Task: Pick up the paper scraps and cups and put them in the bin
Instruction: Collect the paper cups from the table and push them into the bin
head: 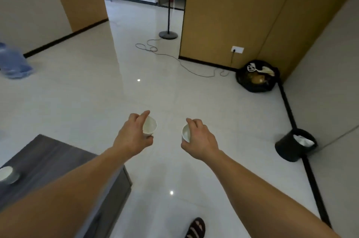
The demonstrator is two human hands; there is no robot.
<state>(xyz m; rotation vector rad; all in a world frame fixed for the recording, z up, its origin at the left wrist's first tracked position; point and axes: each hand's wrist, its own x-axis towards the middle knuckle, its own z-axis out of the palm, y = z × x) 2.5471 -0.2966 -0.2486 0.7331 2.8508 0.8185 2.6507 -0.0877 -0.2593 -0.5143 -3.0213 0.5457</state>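
Observation:
My left hand (135, 135) grips a white paper cup (150, 126), held out over the floor. My right hand (200, 138) grips a second white paper cup (185, 133) beside it. A small black bin (291, 149) with white paper inside stands against the right wall, ahead and to the right of my right hand. Another white cup (5, 174) sits on the dark grey table (48, 152) at the lower left.
A full black rubbish bag (256, 76) lies in the far right corner. A standing fan (168, 34) with its cable (174, 59) trailing over the floor is ahead. A blue water bottle (13, 63) lies at the left. My sandalled foot (196, 228) shows below.

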